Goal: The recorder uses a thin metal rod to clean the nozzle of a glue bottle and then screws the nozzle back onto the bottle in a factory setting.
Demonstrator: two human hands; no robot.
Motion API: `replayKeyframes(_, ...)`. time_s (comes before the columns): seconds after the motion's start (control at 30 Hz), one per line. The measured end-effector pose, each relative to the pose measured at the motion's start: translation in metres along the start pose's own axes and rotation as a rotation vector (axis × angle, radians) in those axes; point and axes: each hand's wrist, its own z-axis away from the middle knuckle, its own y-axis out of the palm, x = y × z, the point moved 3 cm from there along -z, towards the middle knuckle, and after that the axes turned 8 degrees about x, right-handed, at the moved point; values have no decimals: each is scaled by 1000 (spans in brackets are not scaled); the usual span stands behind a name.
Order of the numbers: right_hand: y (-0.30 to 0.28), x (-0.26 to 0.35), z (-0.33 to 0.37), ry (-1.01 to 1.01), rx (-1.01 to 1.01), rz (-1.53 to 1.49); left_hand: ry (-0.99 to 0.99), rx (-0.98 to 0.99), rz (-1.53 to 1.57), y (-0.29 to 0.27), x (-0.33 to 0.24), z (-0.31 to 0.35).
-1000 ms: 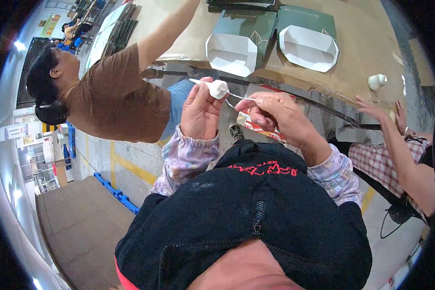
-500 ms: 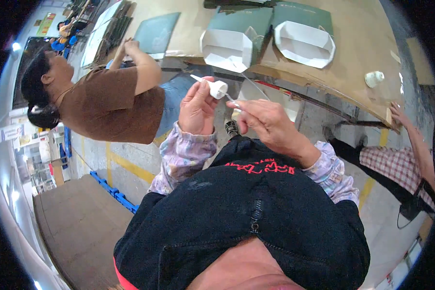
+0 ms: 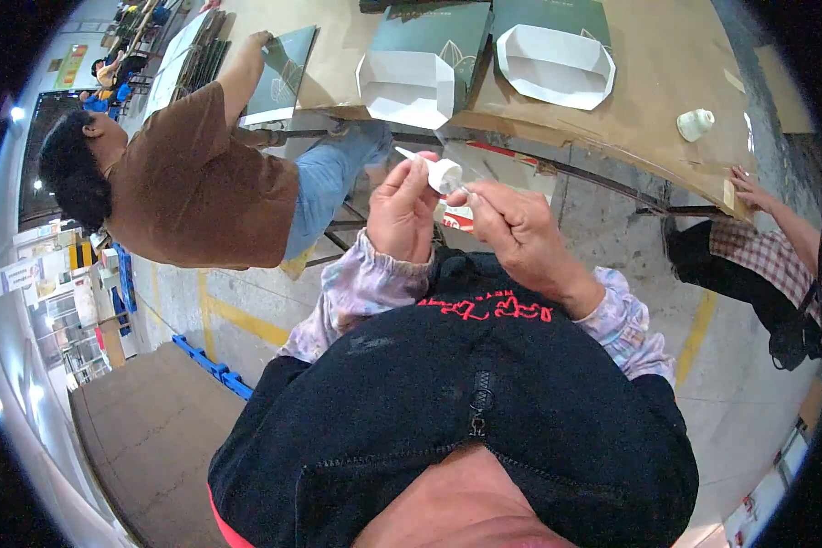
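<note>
My left hand (image 3: 402, 212) pinches a white nozzle cap (image 3: 444, 174) with a long pointed tip, its open end facing right. Between the closed fingertips of my right hand (image 3: 526, 230) is a thin, pale, rod-like piece (image 3: 464, 190). Its end is at the cap's mouth; how far it goes in, I cannot tell. Both hands are held in the air before my body, short of the table edge. On the table to the right stands a small white bottle (image 3: 695, 125).
Two white octagonal trays (image 3: 405, 111) lie near the edge of the brown-covered table (image 3: 643, 119), over green printed sheets (image 3: 443, 32). A co-worker in a brown top (image 3: 205, 187) stands at left. Another person's hand (image 3: 753, 192) rests at the table's right corner.
My hands have shifted slightly to the right, and less of the thin rod shows between them. The co-worker at left has stretched an arm out over a green sheet.
</note>
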Motion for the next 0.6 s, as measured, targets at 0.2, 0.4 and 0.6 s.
replayKeyframes(0.2,-7,-11,17,184,68,-268,227,37,-131,23,-29,5)
replayKeyframes(0.4,-11,-16,8,187,238,-478,286,45,-536,42,-42,14)
replayKeyframes(0.6,-2,-31,12,263,321,-556,419,216,-831,49,-54,18)
